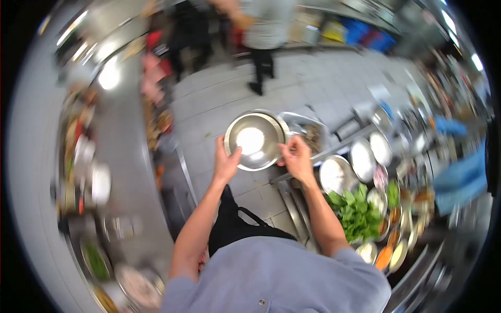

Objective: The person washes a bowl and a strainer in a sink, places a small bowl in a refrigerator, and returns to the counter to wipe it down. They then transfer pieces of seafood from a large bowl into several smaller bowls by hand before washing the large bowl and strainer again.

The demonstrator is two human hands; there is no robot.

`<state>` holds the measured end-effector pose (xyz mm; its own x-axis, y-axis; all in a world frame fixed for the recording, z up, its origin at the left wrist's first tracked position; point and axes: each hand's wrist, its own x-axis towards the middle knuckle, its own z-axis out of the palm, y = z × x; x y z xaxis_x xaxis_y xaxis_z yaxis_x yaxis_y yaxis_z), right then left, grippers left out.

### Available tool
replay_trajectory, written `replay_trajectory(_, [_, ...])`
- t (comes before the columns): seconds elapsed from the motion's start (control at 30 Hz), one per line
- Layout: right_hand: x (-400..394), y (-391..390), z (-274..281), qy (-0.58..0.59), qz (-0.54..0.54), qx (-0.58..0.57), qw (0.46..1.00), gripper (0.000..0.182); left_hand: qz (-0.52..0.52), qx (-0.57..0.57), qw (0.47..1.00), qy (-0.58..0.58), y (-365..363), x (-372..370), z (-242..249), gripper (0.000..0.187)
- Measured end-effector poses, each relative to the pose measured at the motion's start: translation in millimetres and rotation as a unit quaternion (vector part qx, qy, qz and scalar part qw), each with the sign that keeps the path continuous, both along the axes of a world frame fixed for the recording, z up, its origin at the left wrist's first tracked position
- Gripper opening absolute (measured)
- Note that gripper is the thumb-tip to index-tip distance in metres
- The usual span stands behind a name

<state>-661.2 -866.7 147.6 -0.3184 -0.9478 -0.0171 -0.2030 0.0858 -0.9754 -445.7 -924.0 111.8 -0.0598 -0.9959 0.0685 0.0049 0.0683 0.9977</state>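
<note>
A round, shiny steel bowl (254,142) is held out in front of my body, its hollow side facing up toward me. A second rim shows behind its upper right edge, so it may be more than one bowl, nested. My left hand (226,163) grips the left side, thumb over the rim. On the right edge, my right hand (296,159) is closed with fingers curled at the rim. Just beyond that hand is a clear plastic tub (308,131) with brownish contents, partly hidden by the bowl.
To my right, a counter carries leafy greens (357,214), a metal bowl (336,175) and several small containers of cut ingredients. A long steel counter (122,156) runs along my left. Ahead, a person in a light top (266,31) stands on the tiled floor (209,99), near another person in dark clothes (188,31).
</note>
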Motion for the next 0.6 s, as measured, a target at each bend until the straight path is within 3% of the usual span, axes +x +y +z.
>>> replay_trajectory(0.03, [-9.9, -10.5, -11.7, -0.001, -0.010, 0.007, 1.000, 0.025, -0.053, 0.022, 0.997, -0.054, -18.8, -4.4, 3.6, 0.034])
replay_trajectory(0.2, [-24.4, -48.5, -13.6, -0.034, -0.160, 0.043, 0.986, 0.028, -0.093, -0.037, 0.986, -0.135, -99.6, -52.2, -8.9, 0.025])
replay_trajectory(0.3, [-30.5, -68.1, -1.9, -0.060, -0.255, 0.051, 0.964, 0.032, -0.196, -0.050, 0.962, -0.184, -154.6, -88.3, 8.5, 0.034])
replay_trajectory(0.4, [-45.5, -82.5, -12.2, -0.055, -0.329, 0.066, 0.940, 0.034, -0.273, -0.149, 0.930, -0.194, -198.2, -135.3, 21.9, 0.041])
replay_trajectory(0.47, [-55.4, -94.5, -28.3, -0.127, -0.381, 0.051, 0.914, 0.034, -0.339, -0.200, 0.901, -0.182, -225.4, -166.6, 26.0, 0.041])
replay_trajectory(0.6, [-85.6, -133.1, -72.1, -0.227, -0.471, 0.040, 0.851, 0.030, -0.472, -0.192, 0.845, -0.159, -286.1, -223.7, 7.8, 0.035])
